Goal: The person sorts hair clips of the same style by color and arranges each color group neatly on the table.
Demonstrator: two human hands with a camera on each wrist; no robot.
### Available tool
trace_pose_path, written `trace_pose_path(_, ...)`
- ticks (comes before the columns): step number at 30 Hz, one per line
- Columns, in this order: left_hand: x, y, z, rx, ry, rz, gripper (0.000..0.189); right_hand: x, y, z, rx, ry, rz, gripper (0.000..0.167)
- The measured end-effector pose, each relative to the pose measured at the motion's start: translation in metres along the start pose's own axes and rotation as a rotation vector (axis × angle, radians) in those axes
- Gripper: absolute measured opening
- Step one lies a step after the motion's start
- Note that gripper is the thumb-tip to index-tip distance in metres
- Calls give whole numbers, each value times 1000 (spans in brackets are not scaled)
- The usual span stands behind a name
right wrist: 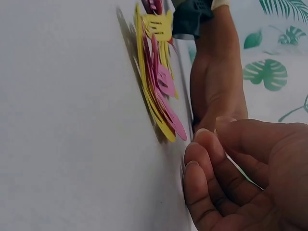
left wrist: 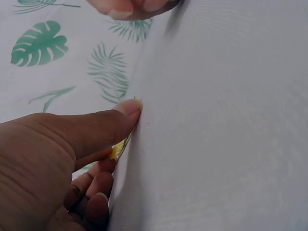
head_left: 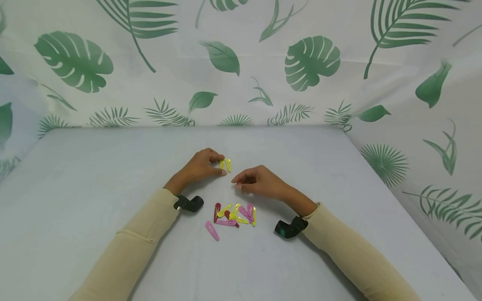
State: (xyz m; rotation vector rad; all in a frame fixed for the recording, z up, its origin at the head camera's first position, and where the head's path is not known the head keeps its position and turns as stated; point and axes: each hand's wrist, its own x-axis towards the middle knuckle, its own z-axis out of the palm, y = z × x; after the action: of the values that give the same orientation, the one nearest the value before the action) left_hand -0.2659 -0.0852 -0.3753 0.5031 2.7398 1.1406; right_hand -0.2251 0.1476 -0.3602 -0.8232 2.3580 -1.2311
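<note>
My left hand [head_left: 202, 165] is at the middle of the table, its thumb and a finger at the two ends of a yellow snap hair clip [left wrist: 117, 150]. A second yellow hair clip [head_left: 228, 165] lies just right of it, nearly parallel. My right hand [head_left: 262, 184] hovers nearby with loosely bent fingers and nothing visible between them. In the right wrist view, its thumb [right wrist: 240, 137] is close to the fingertips. Nearer to me lies a loose pile of yellow, pink and dark red hair clips, including a pink clip [head_left: 212, 230] at its front left and a red clip [head_left: 217, 212].
The table [head_left: 94, 200] has a plain pale cover. A white cloth with green leaf prints [head_left: 256, 62] hangs behind it and along the right side. Black wrist cameras [head_left: 291, 228] sit at both sleeve cuffs, close to the clip pile.
</note>
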Motion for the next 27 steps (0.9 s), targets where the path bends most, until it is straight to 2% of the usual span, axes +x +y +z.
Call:
trace_pose_path(10, 0, -2, 0, -19, 1, 17, 52, -14, -6, 5, 34, -128, -70, 22)
trace_pose_path(17, -1, -2, -1, -14, -1, 22, 52, -18, -9, 11, 29, -184, -79, 23)
trace_pose_path(27, -1, -1, -1, -23, 1, 21, 52, -22, -11, 17, -44, -211, -122, 27)
